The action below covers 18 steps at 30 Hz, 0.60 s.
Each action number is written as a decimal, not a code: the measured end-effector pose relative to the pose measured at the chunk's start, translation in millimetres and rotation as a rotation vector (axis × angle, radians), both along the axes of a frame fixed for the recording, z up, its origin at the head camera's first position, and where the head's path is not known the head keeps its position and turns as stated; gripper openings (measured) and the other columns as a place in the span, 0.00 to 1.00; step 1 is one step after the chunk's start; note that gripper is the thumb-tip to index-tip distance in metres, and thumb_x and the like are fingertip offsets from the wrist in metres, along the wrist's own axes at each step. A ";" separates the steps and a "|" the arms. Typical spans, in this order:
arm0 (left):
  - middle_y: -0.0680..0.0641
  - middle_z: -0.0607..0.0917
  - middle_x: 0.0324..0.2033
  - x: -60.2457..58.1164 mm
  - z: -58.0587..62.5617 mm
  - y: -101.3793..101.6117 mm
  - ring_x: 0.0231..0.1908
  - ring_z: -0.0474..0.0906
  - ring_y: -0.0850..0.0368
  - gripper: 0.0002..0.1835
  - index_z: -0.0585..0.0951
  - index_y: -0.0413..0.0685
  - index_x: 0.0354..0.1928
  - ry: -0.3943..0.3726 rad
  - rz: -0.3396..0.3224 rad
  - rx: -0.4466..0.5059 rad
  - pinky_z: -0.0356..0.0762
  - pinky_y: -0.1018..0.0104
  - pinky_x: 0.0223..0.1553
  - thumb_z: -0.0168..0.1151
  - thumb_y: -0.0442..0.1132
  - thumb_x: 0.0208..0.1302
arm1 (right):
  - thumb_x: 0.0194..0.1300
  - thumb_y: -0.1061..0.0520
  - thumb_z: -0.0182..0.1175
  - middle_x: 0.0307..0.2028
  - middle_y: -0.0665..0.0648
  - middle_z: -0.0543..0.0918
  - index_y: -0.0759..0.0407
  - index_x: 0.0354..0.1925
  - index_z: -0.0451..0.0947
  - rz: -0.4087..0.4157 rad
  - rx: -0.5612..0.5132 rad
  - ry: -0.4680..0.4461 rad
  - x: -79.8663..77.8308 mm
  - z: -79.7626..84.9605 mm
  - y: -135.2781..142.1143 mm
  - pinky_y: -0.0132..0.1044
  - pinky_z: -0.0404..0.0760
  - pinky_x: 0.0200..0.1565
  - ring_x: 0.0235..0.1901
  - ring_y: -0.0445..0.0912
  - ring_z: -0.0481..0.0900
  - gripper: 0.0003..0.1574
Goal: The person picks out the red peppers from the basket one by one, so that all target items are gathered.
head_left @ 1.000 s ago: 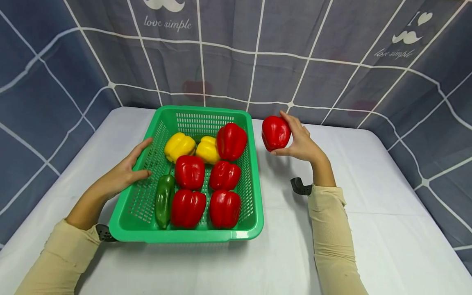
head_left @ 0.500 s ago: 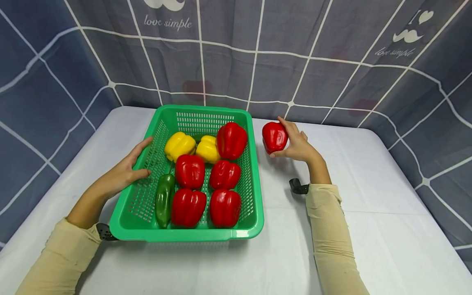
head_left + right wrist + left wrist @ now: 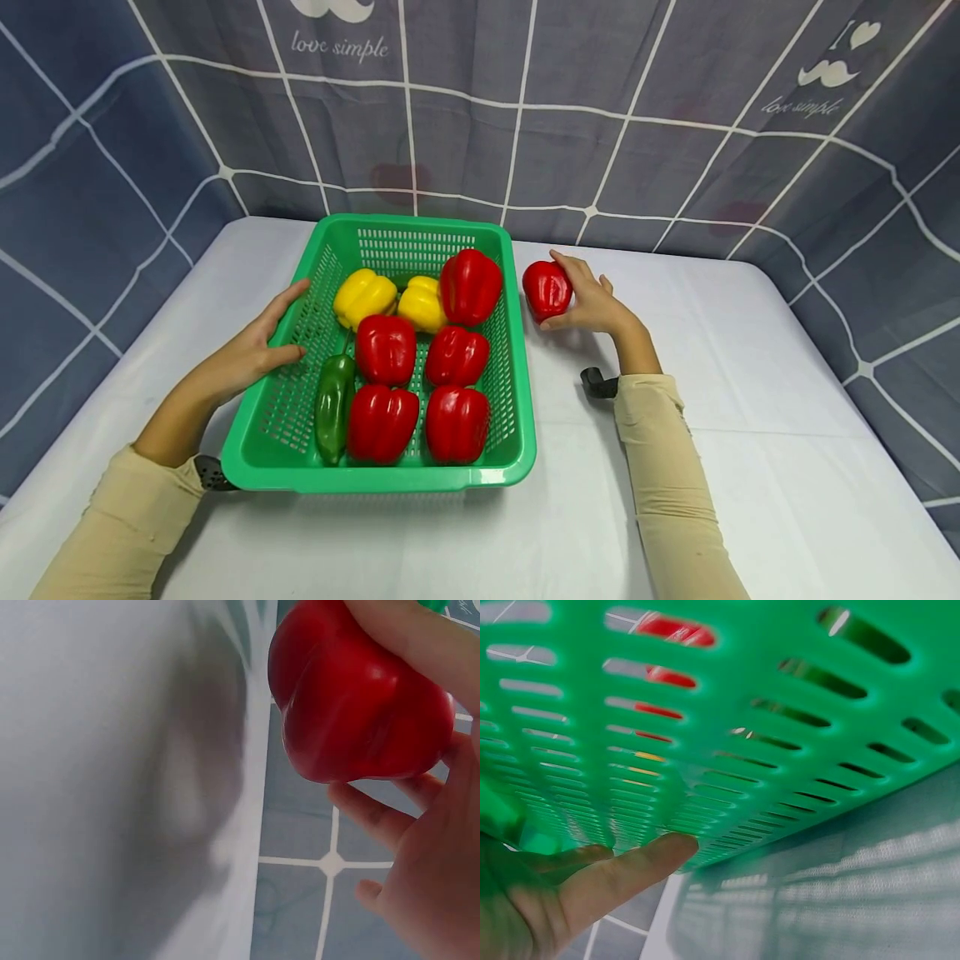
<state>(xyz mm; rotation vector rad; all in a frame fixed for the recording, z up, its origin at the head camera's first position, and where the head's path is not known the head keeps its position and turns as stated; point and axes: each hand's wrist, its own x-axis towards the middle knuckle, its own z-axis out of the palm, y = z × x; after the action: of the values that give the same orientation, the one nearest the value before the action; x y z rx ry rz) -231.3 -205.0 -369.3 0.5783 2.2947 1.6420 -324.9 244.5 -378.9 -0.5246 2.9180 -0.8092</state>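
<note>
Behind both hands (image 3: pixel 243 354) (image 3: pixel 594 305), cloth (image 3: pixel 465 142) reads "love simple" (twice).

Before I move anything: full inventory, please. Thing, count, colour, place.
Basket: 1, green, on the table
Red peppers: 5, red, in the basket
Held pepper: 1, red, right of the basket
Yellow peppers: 2, yellow, basket's far half
Long pepper: 1, green, basket's near left
Obscured item: 1, green, behind the yellow peppers
Table: 1, white, underneath
Backdrop: count unclear, grey-blue, around the table
Wrist pieces: 2, black, one per wrist
Sleeves: 2, beige, on the forearms
Left hand: 1, bare, at the basket's left wall
Right hand: 1, bare, gripping the held pepper
</note>
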 end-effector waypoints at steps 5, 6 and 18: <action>0.34 0.39 0.68 -0.7 -0.3 -1.2 0.44 0.68 0.69 0.47 0.34 0.52 0.71 0.007 -0.014 0.009 0.75 0.76 0.36 0.46 0.24 0.56 | 0.38 0.47 0.74 0.67 0.57 0.52 0.44 0.71 0.41 0.007 0.022 -0.022 -1.2 -3.2 -2.4 0.65 0.37 0.61 0.67 0.51 0.48 0.70; 0.35 0.38 0.68 -0.7 -0.3 -1.4 0.45 0.66 0.68 0.47 0.34 0.52 0.71 0.012 -0.016 0.003 0.75 0.76 0.37 0.46 0.24 0.55 | 0.38 0.47 0.74 0.67 0.57 0.52 0.44 0.71 0.41 0.010 0.025 -0.026 -1.4 -3.8 -2.9 0.65 0.37 0.61 0.67 0.51 0.48 0.70; 0.32 0.42 0.66 -0.7 1.2 -1.9 0.41 0.71 0.68 0.46 0.34 0.53 0.71 -0.001 -0.032 0.013 0.77 0.72 0.34 0.43 0.23 0.55 | 0.39 0.47 0.73 0.67 0.59 0.51 0.44 0.71 0.40 0.018 0.039 -0.072 -0.8 -4.4 -5.6 0.65 0.36 0.62 0.67 0.54 0.49 0.70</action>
<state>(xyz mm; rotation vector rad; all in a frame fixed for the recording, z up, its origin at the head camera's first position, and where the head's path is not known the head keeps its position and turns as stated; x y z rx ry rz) -232.0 -206.9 -368.1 0.6129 2.2638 1.6431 -325.8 238.9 -383.3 -0.5070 2.8527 -0.7515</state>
